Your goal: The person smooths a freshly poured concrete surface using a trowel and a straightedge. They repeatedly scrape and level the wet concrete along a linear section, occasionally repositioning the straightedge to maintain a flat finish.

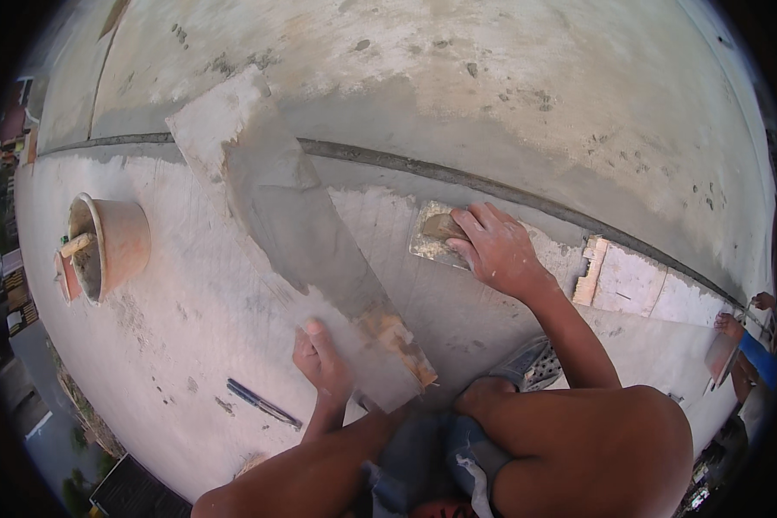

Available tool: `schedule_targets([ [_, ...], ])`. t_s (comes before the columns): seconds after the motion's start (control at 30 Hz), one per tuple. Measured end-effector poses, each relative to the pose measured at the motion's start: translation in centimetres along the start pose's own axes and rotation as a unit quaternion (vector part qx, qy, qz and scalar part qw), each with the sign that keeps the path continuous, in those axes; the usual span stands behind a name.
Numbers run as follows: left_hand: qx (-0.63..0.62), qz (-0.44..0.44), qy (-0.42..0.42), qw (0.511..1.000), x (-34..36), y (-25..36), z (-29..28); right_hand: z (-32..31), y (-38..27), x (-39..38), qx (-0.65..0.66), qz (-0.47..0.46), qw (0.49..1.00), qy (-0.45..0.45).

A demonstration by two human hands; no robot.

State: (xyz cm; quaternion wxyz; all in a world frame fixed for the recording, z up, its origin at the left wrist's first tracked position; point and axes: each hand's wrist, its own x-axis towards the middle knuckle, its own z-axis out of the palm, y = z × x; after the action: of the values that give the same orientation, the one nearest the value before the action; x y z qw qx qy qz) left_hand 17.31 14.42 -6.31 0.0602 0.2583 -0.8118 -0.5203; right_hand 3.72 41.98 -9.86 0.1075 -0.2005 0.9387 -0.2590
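My left hand holds a long board smeared with wet grey mortar, thumb on top at its near end, the board slanting up to the upper left. My right hand is closed on a metal trowel, its flat blade on the concrete just below the dark seam, where a band of darker, fresher grey runs. Both my knees are bent up at the lower edge.
A bucket with a tool handle stands at the left. A pen-like blue bar lies near my left hand. A pale board lies right of the trowel. At the far right, a co-worker's hand and blue sleeve show beside a flat tool.
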Motion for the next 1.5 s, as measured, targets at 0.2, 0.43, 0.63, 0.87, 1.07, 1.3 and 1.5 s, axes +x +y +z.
schedule_targets([
  [0.2, -0.021, -0.029, 0.000, 0.999, -0.1, 0.7, 0.1, 1.2, -0.1, 0.7, -0.018, -0.012, 0.999, -0.034],
  [0.43, 0.001, -0.001, 0.018, 1.000, 0.4, 0.9, 0.0, 1.5, -0.1, 2.5, -0.079, -0.013, 0.996, 0.050],
  [0.63, 0.003, -0.033, 0.031, 0.999, 0.2, 1.4, 0.1, 2.6, -1.3, 0.5, -0.005, -0.063, 0.998, -0.028],
  [0.87, -0.003, -0.025, 0.046, 0.999, 0.1, 1.1, -0.2, 2.1, -0.6, 2.9, -0.058, -0.001, 0.998, 0.021],
  [1.07, 0.027, -0.039, 0.035, 0.998, 0.3, 0.6, -1.2, 2.4, -2.4, 1.0, 0.015, -0.059, 0.997, -0.045],
  [1.3, 0.002, -0.012, 0.040, 0.999, 0.3, 1.5, -0.7, 3.8, -2.2, 5.7, -0.038, -0.051, 0.998, 0.000],
  [1.5, 0.008, -0.017, 0.053, 0.998, 0.9, 0.8, -1.9, 3.7, -4.5, 5.4, 0.018, -0.054, 0.998, -0.020],
])
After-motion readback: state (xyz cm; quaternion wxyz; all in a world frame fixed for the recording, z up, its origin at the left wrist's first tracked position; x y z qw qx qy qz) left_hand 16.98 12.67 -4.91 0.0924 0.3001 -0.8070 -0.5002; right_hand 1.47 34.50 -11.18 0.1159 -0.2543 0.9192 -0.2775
